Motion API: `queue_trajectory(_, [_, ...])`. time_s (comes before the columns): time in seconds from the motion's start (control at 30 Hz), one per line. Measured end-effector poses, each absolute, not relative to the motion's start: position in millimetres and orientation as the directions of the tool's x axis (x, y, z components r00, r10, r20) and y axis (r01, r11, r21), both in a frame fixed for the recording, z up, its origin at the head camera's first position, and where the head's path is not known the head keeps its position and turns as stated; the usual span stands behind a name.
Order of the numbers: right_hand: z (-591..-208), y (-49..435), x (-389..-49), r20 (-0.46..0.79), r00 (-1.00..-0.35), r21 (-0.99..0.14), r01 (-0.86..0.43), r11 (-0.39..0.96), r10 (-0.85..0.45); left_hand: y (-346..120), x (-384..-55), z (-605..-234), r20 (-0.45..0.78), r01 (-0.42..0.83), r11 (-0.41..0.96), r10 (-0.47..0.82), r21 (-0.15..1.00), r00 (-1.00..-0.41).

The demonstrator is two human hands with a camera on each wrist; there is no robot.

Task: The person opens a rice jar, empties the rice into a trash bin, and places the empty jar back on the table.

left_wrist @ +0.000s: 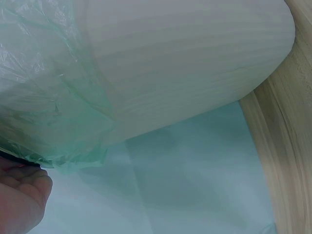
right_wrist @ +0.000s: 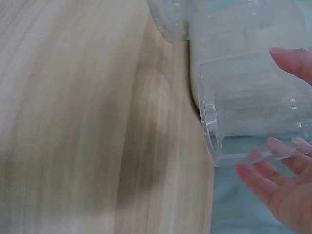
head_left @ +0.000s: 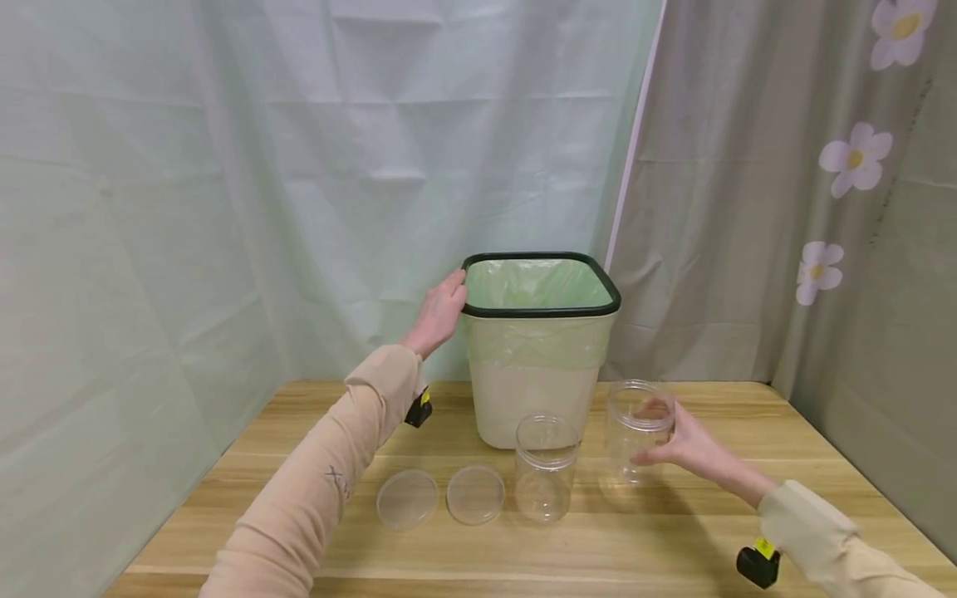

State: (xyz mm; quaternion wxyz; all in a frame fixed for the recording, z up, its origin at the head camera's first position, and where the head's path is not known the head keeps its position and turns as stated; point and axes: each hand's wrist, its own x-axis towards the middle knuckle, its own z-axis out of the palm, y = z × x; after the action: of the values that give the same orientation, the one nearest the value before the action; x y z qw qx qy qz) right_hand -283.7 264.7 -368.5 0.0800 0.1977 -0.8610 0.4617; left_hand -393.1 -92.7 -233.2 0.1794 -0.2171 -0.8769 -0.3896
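My left hand (head_left: pixel 439 314) holds the black rim (head_left: pixel 542 313) of a beige trash can (head_left: pixel 531 390) at its left side. In the left wrist view, the curled fingers (left_wrist: pixel 36 183) meet the rim beside the green bag liner (left_wrist: pixel 53 97). My right hand (head_left: pixel 691 440) grips a clear plastic jar (head_left: pixel 635 419), thumb on one side and fingers on the other; this jar is upright and lidless, close over the table right of the can. A second clear jar (head_left: pixel 546 473) stands lidless in front of the can.
Two clear round lids (head_left: pixel 407 500) lie flat on the wooden table (head_left: pixel 598 565), left of the standing jar. Pale curtains (head_left: pixel 359 183) hang behind and beside the table, the right one with white flowers.
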Motion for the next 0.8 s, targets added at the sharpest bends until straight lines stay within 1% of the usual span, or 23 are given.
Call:
queue_trajectory(0.23, [-380.0,262.6,-287.5,0.316,-0.902,-0.775,-0.424,0.468,-0.294,-92.7,-392.9,-231.8,0.500,0.534,0.600,0.243,0.596,-0.831])
queue_trajectory(0.47, [-386.4,260.6,-288.1,0.296,-0.895,-0.814,-0.419,0.401,-0.335,-92.7,-393.3,-231.4,0.496,0.532,0.603,0.246,0.594,-0.833])
queue_trajectory(0.7, [-392.1,258.3,-287.6,0.288,-0.886,-0.788,-0.435,0.435,-0.364,-92.2,-393.5,-231.9,0.492,0.528,0.602,0.244,0.599,-0.836])
queue_trajectory(0.8, [-395.4,257.3,-287.8,0.295,-0.871,-0.799,-0.450,0.399,-0.392,-92.0,-393.2,-232.3,0.494,0.525,0.610,0.240,0.593,-0.836])
